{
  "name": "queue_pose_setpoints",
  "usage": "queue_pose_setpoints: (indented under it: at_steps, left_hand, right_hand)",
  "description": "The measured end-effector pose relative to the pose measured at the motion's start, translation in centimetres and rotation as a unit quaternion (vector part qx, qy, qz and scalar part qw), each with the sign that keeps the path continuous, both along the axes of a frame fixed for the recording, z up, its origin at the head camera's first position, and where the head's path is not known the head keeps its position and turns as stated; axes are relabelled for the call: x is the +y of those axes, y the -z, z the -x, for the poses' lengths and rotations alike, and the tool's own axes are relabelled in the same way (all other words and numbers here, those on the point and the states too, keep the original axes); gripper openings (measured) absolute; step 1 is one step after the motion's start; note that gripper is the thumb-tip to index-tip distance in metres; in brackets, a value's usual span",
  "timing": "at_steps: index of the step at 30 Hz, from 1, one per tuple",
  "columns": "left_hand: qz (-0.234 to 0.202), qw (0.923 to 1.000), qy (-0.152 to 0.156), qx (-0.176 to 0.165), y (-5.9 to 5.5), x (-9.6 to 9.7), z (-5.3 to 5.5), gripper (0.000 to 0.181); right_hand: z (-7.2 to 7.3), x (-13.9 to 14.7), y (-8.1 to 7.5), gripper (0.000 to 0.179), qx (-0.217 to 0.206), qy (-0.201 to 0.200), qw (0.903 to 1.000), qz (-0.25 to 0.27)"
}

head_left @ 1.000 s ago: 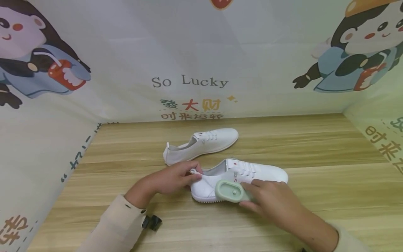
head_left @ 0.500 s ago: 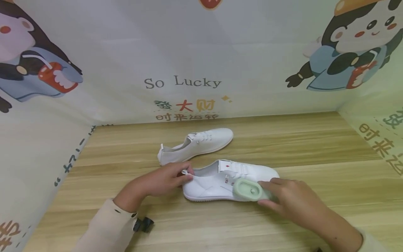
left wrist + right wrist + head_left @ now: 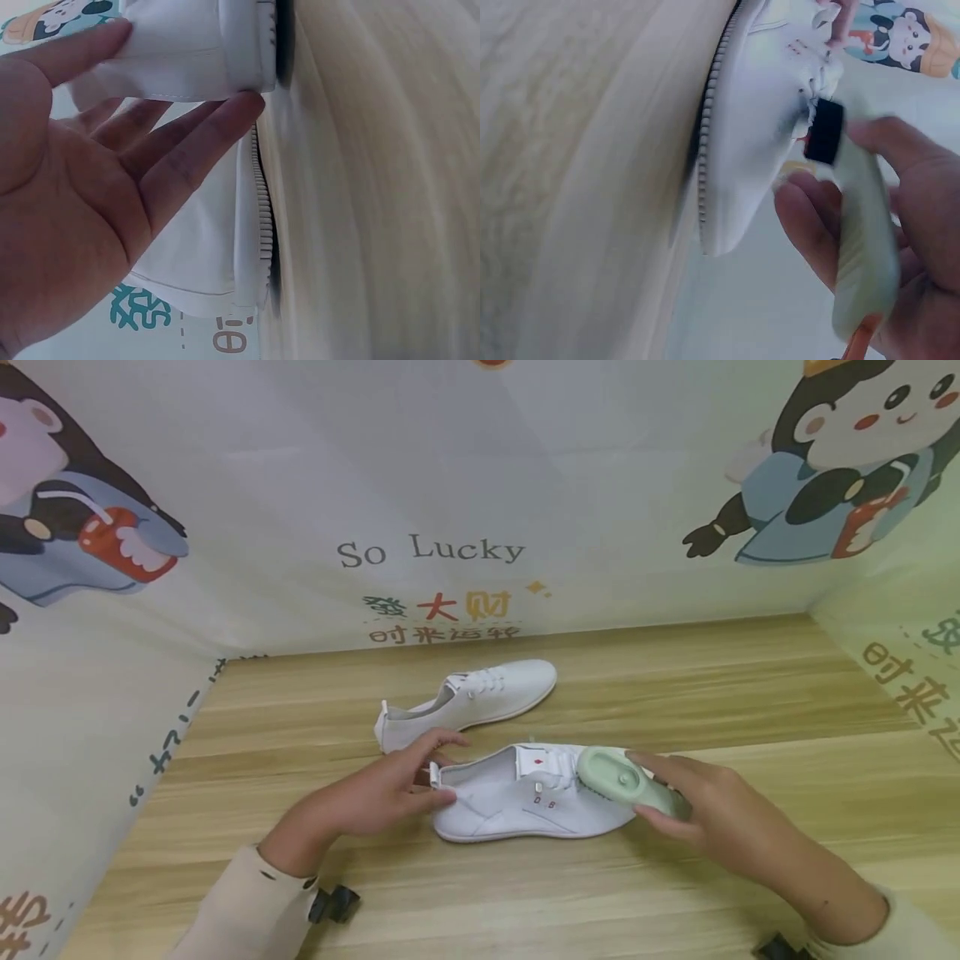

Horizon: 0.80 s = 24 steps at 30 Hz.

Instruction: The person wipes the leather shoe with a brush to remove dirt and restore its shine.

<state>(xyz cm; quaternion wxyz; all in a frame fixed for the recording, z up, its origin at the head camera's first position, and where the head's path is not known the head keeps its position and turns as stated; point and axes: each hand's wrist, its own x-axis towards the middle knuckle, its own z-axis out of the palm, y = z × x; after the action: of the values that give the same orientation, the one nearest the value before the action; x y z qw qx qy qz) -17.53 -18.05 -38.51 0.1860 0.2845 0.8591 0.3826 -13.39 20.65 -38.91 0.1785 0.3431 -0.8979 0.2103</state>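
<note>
A white lace-up shoe lies sole down on the wooden surface, toe to the right. Behind its heel my left hand has its thumb tip right at the near side of the heel. In the left wrist view, the fingers of that hand are stretched out along the heel, one fingertip by the sole edge. My right hand grips a pale green shoe brush over the shoe's front, by the laces. Dark bristles face the shoe in the right wrist view. The brush partly covers the toe in the head view.
A second white shoe lies just behind, also pointing right. The wood-grain surface ends at printed white sheets at the back and both sides. Black wrist devices show near both cuffs.
The brush in my right hand has moved from the near side by the heel toward the toe, then up over the front near the laces. My left fingers have loosened from the heel tab.
</note>
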Motion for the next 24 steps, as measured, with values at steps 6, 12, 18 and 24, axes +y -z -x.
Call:
queue_pose_setpoints:
  at_steps: [6, 12, 18, 24]
  left_hand:
    - [-0.002, 0.9988, -0.019, -0.045, 0.4, 0.6, -0.2, 0.074]
    - [0.047, 0.9987, -0.01, 0.017, 0.9, 1.0, -0.2, 0.084]
    - [0.054, 0.9979, -0.001, 0.037, 1.3, 1.4, -0.4, 0.073]
    - [0.086, 0.9947, -0.028, 0.049, 1.1, 1.5, -0.7, 0.068]
  right_hand:
    - [0.3, 0.0, 0.0, 0.054, -0.026, 0.048, 0.9985, -0.001]
    - [0.4, 0.2, -0.1, 0.058, -0.057, 0.074, 0.9953, -0.024]
    - [0.5, 0.5, -0.1, 0.059, -0.069, 0.089, 0.9915, -0.065]
    - [0.4, 0.8, -0.4, 0.056, -0.107, 0.073, 0.9879, -0.086]
